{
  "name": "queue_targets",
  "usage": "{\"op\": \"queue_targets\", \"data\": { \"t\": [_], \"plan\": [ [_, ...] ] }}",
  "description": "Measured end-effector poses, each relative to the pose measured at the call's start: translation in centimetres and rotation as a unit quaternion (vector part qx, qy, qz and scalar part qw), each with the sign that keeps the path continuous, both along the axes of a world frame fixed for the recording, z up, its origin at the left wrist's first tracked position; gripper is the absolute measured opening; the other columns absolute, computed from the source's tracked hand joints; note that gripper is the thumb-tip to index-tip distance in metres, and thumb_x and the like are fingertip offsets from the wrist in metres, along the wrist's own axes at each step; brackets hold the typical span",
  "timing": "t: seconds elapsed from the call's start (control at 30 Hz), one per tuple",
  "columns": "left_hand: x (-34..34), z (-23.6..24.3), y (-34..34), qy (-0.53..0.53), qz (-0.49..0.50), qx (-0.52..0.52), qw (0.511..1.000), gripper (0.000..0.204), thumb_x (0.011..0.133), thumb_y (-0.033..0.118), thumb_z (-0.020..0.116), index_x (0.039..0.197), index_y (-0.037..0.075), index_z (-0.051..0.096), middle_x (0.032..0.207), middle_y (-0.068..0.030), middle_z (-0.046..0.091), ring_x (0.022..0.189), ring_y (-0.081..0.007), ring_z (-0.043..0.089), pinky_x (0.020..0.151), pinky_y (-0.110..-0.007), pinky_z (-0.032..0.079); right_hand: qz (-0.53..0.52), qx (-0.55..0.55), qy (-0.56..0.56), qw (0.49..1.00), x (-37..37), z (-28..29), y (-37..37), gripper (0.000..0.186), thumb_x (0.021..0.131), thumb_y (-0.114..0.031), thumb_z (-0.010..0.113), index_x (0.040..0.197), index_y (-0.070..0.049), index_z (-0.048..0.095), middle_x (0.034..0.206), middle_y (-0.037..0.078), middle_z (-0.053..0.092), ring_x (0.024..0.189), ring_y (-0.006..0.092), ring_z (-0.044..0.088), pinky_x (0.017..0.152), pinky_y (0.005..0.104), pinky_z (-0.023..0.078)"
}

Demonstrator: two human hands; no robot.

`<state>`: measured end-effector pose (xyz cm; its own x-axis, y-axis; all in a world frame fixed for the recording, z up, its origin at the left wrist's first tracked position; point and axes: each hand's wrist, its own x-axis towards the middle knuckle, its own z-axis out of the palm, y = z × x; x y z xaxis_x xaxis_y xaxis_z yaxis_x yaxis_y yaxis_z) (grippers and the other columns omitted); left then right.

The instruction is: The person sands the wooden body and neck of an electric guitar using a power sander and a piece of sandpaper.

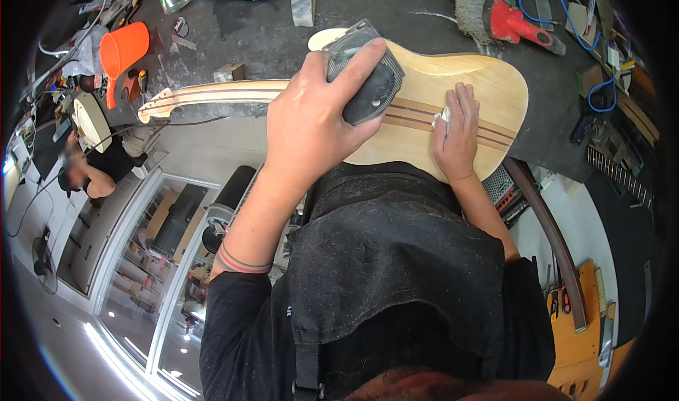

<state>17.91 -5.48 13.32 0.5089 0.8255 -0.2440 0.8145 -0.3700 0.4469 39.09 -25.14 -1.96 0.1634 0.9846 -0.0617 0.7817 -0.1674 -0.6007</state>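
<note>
My left hand (322, 118) grips a dark, worn sanding block (371, 83) with a clear plate at its top, over the upper part of a pale wooden guitar body (491, 90). The long neck (219, 97), with dark stripes, extends left to the headstock; matching stripes cross the body. My right hand (458, 136) lies on the body, right of the block, fingers stretched out. A small crumpled white bit (441, 121) sits at its thumb, too small to make out.
The dark bench (417, 26) carries an orange scoop (122, 47), a red-handled brush (513, 22), blue cord and scraps. A fretted neck (615, 171) and long dark wooden bar (552, 231) are at right. Another person (95, 175) works at far left.
</note>
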Motion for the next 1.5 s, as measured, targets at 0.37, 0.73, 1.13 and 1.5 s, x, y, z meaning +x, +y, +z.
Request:
{"op": "queue_targets", "data": {
  "t": [0.37, 0.73, 1.13, 1.5],
  "plan": [
    [4.2, 0.3, -4.1, -0.036, -0.136, -0.066, 0.988, 0.094, 0.067, 0.025, 0.095, 0.153, 0.036, 0.059, 0.109, -0.012, 0.064, 0.088, -0.0289, 0.073, 0.07, -0.041, 0.061, -0.036, 0.016, 0.014, 0.999, 0.8, -0.2, -0.9, 0.064, 0.095, -0.002, 0.062, 0.156, -0.002, 0.046, 0.164, 0.024, 0.045, 0.158, 0.0458, 0.036, 0.13, 0.0608, 0.026],
    [0.5, 1.0, -1.0, 0.046, -0.016, -0.021, 0.999, 0.092, 0.068, 0.024, 0.095, 0.153, 0.033, 0.061, 0.11, -0.0103, 0.066, 0.095, -0.0313, 0.073, 0.08, -0.044, 0.062, -0.051, -0.005, -0.047, 0.998, 2.0, -0.3, -2.5, 0.062, 0.097, -0.009, 0.064, 0.157, -0.003, 0.046, 0.165, 0.021, 0.045, 0.159, 0.0416, 0.037, 0.13, 0.0599, 0.025],
    [3.4, 0.6, -2.7, 0.02, -0.102, -0.013, 0.995, 0.085, 0.071, 0.029, 0.094, 0.15, 0.031, 0.064, 0.108, -0.0116, 0.067, 0.089, -0.0327, 0.073, 0.075, -0.045, 0.061, -0.098, -0.019, -0.056, 0.993, 2.7, -0.1, -3.4, 0.064, 0.098, -0.016, 0.065, 0.159, -0.006, 0.047, 0.168, 0.018, 0.043, 0.161, 0.0377, 0.035, 0.131, 0.0596, 0.023],
    [11.6, -0.9, -5.6, -0.041, -0.232, -0.015, 0.972, 0.088, 0.07, 0.028, 0.092, 0.152, 0.032, 0.06, 0.097, -0.0107, 0.058, 0.078, -0.0286, 0.07, 0.064, -0.041, 0.06, -0.172, -0.057, -0.133, 0.974, 6.9, -0.3, -5.7, 0.059, 0.104, -0.018, 0.059, 0.161, -0.011, 0.048, 0.169, 0.014, 0.043, 0.161, 0.0414, 0.031, 0.129, 0.0633, 0.023]
  ]
}}
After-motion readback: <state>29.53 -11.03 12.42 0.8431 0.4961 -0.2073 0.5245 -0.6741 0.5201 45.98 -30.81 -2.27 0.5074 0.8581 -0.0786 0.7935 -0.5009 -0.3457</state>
